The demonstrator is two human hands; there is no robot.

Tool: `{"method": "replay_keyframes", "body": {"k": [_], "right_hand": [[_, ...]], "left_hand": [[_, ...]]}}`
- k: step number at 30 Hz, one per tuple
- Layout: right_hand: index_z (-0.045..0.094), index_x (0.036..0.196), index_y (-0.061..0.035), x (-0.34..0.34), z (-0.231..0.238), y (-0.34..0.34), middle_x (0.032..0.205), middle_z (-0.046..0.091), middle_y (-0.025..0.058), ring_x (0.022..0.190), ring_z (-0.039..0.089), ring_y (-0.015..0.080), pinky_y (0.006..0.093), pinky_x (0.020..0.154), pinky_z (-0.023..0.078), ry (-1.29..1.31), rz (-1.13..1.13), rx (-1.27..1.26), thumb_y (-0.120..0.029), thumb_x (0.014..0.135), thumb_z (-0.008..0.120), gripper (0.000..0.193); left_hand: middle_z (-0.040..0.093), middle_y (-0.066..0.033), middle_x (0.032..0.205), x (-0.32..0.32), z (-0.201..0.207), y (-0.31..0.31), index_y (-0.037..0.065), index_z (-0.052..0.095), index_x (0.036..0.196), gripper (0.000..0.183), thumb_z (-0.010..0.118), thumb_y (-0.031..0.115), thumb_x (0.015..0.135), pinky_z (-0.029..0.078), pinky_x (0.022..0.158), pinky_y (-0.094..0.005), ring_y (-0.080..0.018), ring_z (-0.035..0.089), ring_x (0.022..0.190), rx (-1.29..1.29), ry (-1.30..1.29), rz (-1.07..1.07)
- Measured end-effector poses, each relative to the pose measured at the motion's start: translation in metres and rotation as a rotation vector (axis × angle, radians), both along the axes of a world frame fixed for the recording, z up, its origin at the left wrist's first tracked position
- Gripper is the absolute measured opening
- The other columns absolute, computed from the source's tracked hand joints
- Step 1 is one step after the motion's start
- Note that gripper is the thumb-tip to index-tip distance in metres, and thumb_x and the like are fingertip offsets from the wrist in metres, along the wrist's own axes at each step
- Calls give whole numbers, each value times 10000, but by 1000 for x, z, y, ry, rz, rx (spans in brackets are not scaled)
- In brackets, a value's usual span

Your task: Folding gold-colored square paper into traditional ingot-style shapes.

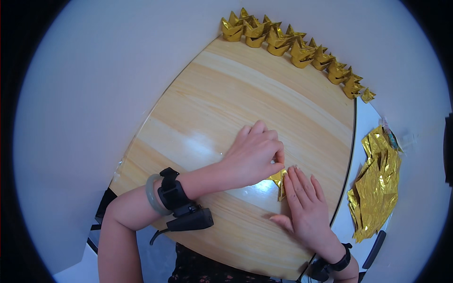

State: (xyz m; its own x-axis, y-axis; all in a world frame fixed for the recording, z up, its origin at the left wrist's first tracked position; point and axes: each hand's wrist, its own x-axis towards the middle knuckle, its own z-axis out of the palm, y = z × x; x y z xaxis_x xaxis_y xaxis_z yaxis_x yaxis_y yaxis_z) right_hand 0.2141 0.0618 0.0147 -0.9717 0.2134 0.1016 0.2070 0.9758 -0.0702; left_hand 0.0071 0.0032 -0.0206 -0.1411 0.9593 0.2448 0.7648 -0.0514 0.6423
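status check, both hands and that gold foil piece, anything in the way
Left hand at the gold foil piece, grip unclear. Right hand beside it, fingers extended. Left hand partly hides the piece; folded gold shapes stand farther off.

gold foil piece (282, 188) | shiny, folded — partly hidden | on wooden tabletop (245, 85)

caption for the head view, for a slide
Left hand and open right hand at a foil piece on a table, gold shapes behind.

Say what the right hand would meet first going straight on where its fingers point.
Probably the left hand, which sits just ahead of the right hand; its height above the wooden tabletop is unclear, so they might not touch.
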Motion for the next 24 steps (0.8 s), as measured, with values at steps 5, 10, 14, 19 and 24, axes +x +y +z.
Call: {"method": "replay_keyframes", "body": {"k": [5,10,14,19,24], "right_hand": [[366,1448,-56,5,4,13,1494,351,178,1393,323,329,520,1121,249,-192,77,-87,-595,775,633,902],[359,1469,-169,12,11,23,1529,308,123,1415,271,341,559,1118,233,-305,145,-78,-642,765,600,881],[361,1470,-226,16,21,26,1536,304,91,1421,253,355,582,1112,235,-404,204,-110,-668,727,602,897],[400,1447,-261,15,39,31,1533,310,99,1430,237,351,596,1114,221,-451,232,-190,-655,708,621,866],[590,1281,-187,19,46,40,1421,467,125,1337,404,332,525,1064,351,-282,297,-207,-476,767,699,599]], "left_hand": [[596,-7,843,-1,3,-1,128,679,749,97,708,220,754,331,886,-363,-223,481,984,-29,-2,3],[598,-4,840,-2,4,0,126,686,744,97,717,219,737,325,898,-362,-221,482,988,-59,-7,6],[602,2,840,-2,9,1,130,693,732,100,722,226,728,323,902,-366,-216,484,991,-103,-25,7],[605,4,840,-4,6,-1,133,697,726,98,722,228,725,321,904,-361,-212,487,992,-92,-23,7],[604,19,821,-2,7,-3,130,667,694,99,718,211,718,315,897,-361,-201,492,983,-99,-13,11]]}}
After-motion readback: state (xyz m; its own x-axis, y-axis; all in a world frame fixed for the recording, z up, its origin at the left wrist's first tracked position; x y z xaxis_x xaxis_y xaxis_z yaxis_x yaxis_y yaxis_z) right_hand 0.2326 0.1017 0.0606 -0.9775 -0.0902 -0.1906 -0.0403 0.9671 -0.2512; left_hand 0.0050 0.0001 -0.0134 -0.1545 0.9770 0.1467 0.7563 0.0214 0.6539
